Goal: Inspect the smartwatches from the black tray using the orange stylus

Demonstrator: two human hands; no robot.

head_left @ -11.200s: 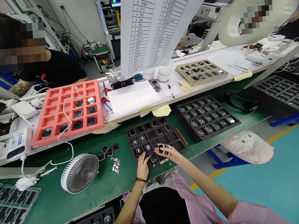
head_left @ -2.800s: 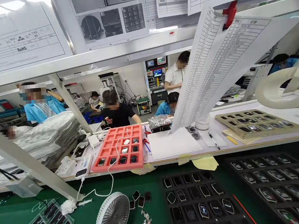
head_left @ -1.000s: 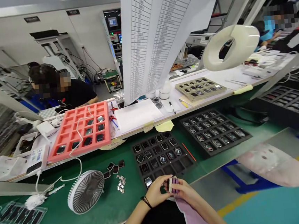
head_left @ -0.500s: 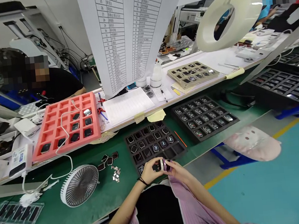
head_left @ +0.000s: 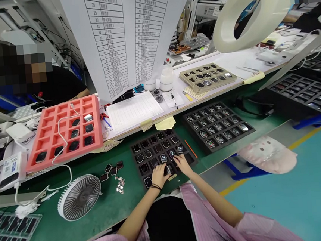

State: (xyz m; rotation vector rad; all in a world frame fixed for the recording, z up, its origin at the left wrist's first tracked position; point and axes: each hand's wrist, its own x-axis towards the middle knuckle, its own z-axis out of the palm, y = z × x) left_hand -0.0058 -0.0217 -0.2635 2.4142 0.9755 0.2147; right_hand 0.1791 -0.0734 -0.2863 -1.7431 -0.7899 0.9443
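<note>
A black foam tray (head_left: 190,157) of watch cases lies on the green mat in front of me. Both hands are down on its front rows. My left hand (head_left: 158,176), with a black band at the wrist, has its fingers curled round a shiny watch case (head_left: 168,169) in a front pocket. Just right of that case, my right hand (head_left: 182,164) lies with its fingers stretched out flat on the tray, touching the pockets. Several lit watch cases (head_left: 163,157) sit in the row behind my fingers.
A second black tray (head_left: 218,124) sits to the right, with an orange pen (head_left: 190,148) between the trays. At the left are a white fan (head_left: 78,197), loose watch faces (head_left: 112,169) and small metal parts (head_left: 119,184). A pink tray (head_left: 63,131) rests on the raised shelf. A person in black (head_left: 53,85) works opposite.
My hands held a watch case together in front of my chest; now they have gone forward and down onto the black tray. The view has tilted lower.
</note>
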